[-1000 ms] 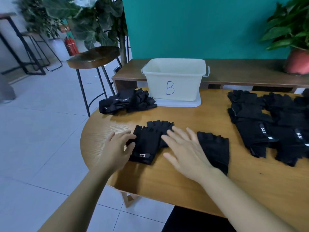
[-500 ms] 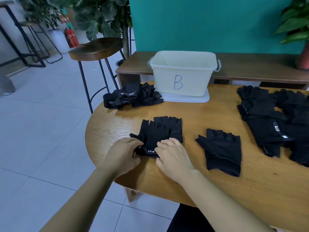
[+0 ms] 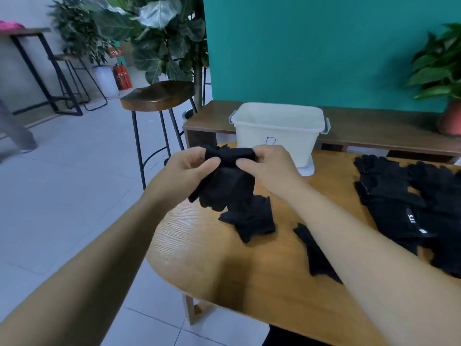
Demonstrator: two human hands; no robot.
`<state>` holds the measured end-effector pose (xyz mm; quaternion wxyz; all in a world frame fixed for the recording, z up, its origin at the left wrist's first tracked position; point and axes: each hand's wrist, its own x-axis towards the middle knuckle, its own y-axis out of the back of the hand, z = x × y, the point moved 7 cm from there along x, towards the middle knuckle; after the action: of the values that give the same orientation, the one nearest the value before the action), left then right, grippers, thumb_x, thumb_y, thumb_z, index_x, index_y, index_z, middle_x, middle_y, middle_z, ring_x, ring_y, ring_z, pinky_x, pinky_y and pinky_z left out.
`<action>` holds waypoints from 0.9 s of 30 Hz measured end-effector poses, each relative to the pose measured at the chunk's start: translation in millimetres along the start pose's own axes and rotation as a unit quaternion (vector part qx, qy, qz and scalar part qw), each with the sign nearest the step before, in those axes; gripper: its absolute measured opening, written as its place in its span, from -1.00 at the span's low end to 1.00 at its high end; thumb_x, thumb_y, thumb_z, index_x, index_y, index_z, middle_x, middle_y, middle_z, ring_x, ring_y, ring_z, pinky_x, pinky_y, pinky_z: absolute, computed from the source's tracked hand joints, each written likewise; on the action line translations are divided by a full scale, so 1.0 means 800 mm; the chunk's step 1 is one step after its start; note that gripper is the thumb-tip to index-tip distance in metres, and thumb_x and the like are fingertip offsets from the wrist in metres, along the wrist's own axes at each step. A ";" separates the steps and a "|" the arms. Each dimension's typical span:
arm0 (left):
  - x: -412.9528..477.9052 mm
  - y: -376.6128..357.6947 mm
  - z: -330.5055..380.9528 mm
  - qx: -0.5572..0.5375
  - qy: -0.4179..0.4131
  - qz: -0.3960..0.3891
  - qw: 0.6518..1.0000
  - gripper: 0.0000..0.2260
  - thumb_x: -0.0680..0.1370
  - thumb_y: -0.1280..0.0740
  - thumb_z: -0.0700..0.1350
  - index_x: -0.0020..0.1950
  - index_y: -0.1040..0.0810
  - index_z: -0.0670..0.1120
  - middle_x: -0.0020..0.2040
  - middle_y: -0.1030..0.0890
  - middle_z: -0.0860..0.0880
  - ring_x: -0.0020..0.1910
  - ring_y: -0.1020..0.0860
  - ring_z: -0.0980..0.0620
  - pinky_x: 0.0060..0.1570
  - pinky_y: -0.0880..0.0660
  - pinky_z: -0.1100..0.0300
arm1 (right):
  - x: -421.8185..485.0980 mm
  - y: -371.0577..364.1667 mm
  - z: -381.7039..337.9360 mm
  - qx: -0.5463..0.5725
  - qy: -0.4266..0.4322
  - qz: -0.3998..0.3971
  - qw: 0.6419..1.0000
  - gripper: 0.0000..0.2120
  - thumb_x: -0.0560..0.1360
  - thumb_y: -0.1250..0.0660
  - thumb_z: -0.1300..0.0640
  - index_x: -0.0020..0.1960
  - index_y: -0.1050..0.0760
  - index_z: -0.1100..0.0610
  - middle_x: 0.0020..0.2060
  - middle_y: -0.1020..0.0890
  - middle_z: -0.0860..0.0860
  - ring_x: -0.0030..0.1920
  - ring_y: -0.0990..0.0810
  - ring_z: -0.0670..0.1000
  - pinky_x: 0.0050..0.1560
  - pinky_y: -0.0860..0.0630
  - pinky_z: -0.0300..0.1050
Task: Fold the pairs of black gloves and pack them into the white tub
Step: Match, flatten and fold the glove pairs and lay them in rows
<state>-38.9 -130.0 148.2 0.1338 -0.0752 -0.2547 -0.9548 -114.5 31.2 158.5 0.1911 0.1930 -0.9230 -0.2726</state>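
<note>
Above the table, near edge, left hand and right hand each pinched the top of the black gloves, which hung free. Folding step, apparently. Next move called for doubling them over, then reaching to the white tub behind.

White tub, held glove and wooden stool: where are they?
white tub (image 3: pixel 294 138): head view, front wall.
held glove (image 3: pixel 232 181): head view, hanging middle.
wooden stool (image 3: pixel 157 94): head view, seat top.

both bare forearms reach forward, hands raised side by side. left hand and right hand each pinch the top edge of a black fabric glove between thumb and curled fingers.
</note>
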 end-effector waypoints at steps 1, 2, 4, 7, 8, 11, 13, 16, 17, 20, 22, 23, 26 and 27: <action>0.007 0.003 0.016 -0.043 0.018 -0.013 0.999 -0.86 0.65 -0.29 -0.06 0.08 -0.64 -0.03 -0.17 -0.71 0.01 -0.22 -0.68 0.03 -0.29 -0.59 0.18 | 0.008 0.011 -0.009 0.060 -0.015 -0.009 0.998 -0.83 0.53 -0.38 0.09 -0.24 -0.58 -0.03 -0.31 -0.64 -0.10 -0.23 -0.60 -0.07 -0.19 -0.52 -0.17; 0.013 0.006 0.030 -0.062 0.023 -0.021 0.998 -0.84 0.66 -0.28 -0.09 0.11 -0.64 -0.07 -0.12 -0.72 0.00 -0.14 -0.70 0.02 -0.24 -0.61 0.21 | 0.013 0.020 -0.017 0.100 -0.028 -0.018 0.994 -0.87 0.54 -0.37 0.11 -0.18 -0.61 -0.02 -0.27 -0.67 -0.09 -0.24 -0.61 -0.14 -0.21 -0.52 -0.25; 0.019 0.009 0.055 -0.075 0.010 -0.032 0.997 -0.82 0.65 -0.28 -0.12 0.17 -0.63 -0.09 -0.04 -0.73 -0.03 -0.04 -0.70 0.00 -0.17 -0.61 0.24 | 0.019 0.037 -0.029 0.133 -0.035 -0.032 0.990 -0.90 0.56 -0.37 0.12 -0.09 -0.65 0.07 -0.21 -0.69 -0.06 -0.26 -0.61 -0.19 -0.23 -0.53 -0.35; 0.025 0.011 0.075 -0.126 0.009 -0.066 0.990 -0.80 0.63 -0.29 -0.05 0.19 -0.62 -0.06 0.00 -0.72 -0.05 0.00 -0.70 -0.05 -0.10 -0.64 0.12 | 0.024 0.060 -0.038 0.160 -0.045 -0.044 0.985 -0.85 0.57 -0.36 0.09 -0.06 -0.64 0.15 -0.18 -0.71 0.01 -0.23 -0.63 -0.13 -0.15 -0.55 -0.30; 0.026 0.008 0.080 -0.142 0.013 -0.086 0.986 -0.76 0.59 -0.33 -0.03 0.22 -0.61 -0.05 0.03 -0.72 -0.06 0.02 -0.69 -0.06 -0.06 -0.64 0.09 | 0.024 0.066 -0.039 0.161 -0.051 -0.044 0.985 -0.82 0.57 -0.36 0.08 -0.05 -0.64 0.19 -0.17 -0.71 0.04 -0.22 -0.63 -0.08 -0.13 -0.56 -0.26; 0.026 -0.013 0.085 -0.126 0.023 -0.140 0.982 -0.73 0.54 -0.41 -0.17 0.24 -0.60 -0.07 0.07 -0.72 -0.04 0.05 -0.69 -0.03 -0.07 -0.62 0.16 | 0.021 0.073 -0.029 0.097 -0.077 -0.025 0.992 -0.72 0.53 -0.41 0.07 -0.09 -0.61 0.33 -0.23 -0.64 0.07 -0.26 -0.55 0.01 -0.18 -0.50 -0.20; 0.028 -0.021 0.085 -0.126 0.024 -0.136 0.982 -0.75 0.58 -0.36 -0.25 0.23 -0.60 -0.06 0.06 -0.72 -0.04 0.05 -0.69 -0.02 -0.09 -0.62 0.19 | 0.019 0.076 -0.024 0.107 -0.079 -0.011 0.991 -0.71 0.52 -0.42 0.04 -0.10 -0.62 0.30 -0.18 -0.69 0.12 -0.17 -0.62 0.09 -0.02 -0.58 -0.03; 0.031 -0.023 0.088 -0.147 0.024 -0.112 0.982 -0.78 0.63 -0.29 -0.24 0.23 -0.59 -0.03 0.06 -0.72 -0.03 0.06 -0.69 -0.02 -0.10 -0.62 0.19 | 0.019 0.084 -0.017 0.152 -0.085 -0.023 0.984 -0.65 0.48 -0.44 -0.08 0.01 -0.65 0.22 -0.04 -0.71 0.15 -0.03 -0.65 0.10 0.21 -0.54 0.17; 0.032 -0.025 0.089 -0.151 0.022 -0.117 0.981 -0.77 0.64 -0.26 -0.23 0.24 -0.59 -0.04 0.08 -0.71 -0.04 0.08 -0.68 -0.02 -0.05 -0.63 0.15 | 0.017 0.083 -0.014 0.157 -0.092 -0.049 0.982 -0.65 0.45 -0.46 -0.11 0.05 -0.65 0.15 -0.03 -0.72 0.08 0.04 -0.65 0.10 0.23 -0.53 0.16; 0.033 -0.034 0.092 -0.188 0.027 -0.151 0.970 -0.75 0.67 -0.21 -0.23 0.27 -0.59 -0.07 0.14 -0.69 -0.09 0.14 -0.65 -0.07 0.10 -0.60 0.05 | 0.010 0.075 -0.002 0.158 -0.104 -0.124 0.974 -0.73 0.42 -0.50 -0.03 0.08 -0.65 0.03 -0.02 -0.72 -0.06 0.10 -0.64 0.03 0.21 -0.53 0.04; 0.035 -0.039 0.091 -0.200 0.037 -0.162 0.966 -0.77 0.67 -0.22 -0.19 0.26 -0.60 -0.05 0.15 -0.69 -0.08 0.14 -0.65 -0.06 0.10 -0.57 0.04 | 0.007 0.080 -0.001 0.183 -0.092 -0.115 0.972 -0.83 0.46 -0.49 0.13 0.05 -0.65 0.09 -0.06 -0.72 -0.02 0.02 -0.66 0.01 0.03 -0.60 -0.14; 0.036 -0.041 0.092 -0.202 0.039 -0.163 0.965 -0.78 0.65 -0.25 -0.17 0.25 -0.60 -0.04 0.14 -0.69 -0.07 0.14 -0.65 -0.06 0.10 -0.57 0.05 | 0.008 0.084 -0.001 0.196 -0.087 -0.104 0.971 -0.83 0.47 -0.47 0.17 0.06 -0.64 0.13 -0.06 -0.72 0.00 -0.02 -0.67 0.00 -0.06 -0.61 -0.20; 0.037 -0.051 0.097 -0.162 0.017 -0.169 0.972 -0.73 0.58 -0.36 -0.25 0.26 -0.57 -0.04 0.11 -0.70 -0.05 0.10 -0.67 -0.03 0.04 -0.60 0.13 | 0.009 0.095 0.002 0.203 -0.083 -0.083 0.972 -0.80 0.47 -0.47 0.17 0.07 -0.64 0.20 -0.06 -0.72 0.04 -0.07 -0.68 0.00 -0.16 -0.60 -0.24; 0.038 -0.055 0.097 -0.138 0.011 -0.170 0.976 -0.69 0.57 -0.36 -0.30 0.27 -0.56 -0.05 0.09 -0.71 -0.04 0.08 -0.68 -0.01 0.00 -0.61 0.17 | 0.009 0.097 0.004 0.199 -0.084 -0.079 0.973 -0.82 0.47 -0.47 0.16 0.04 -0.64 0.20 -0.10 -0.72 0.04 -0.11 -0.68 -0.02 -0.20 -0.58 -0.27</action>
<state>-75.1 -60.5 201.0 -0.0396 -0.0382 -0.1285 -0.9902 -141.8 89.9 202.6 0.0487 0.2762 -0.9532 -0.1128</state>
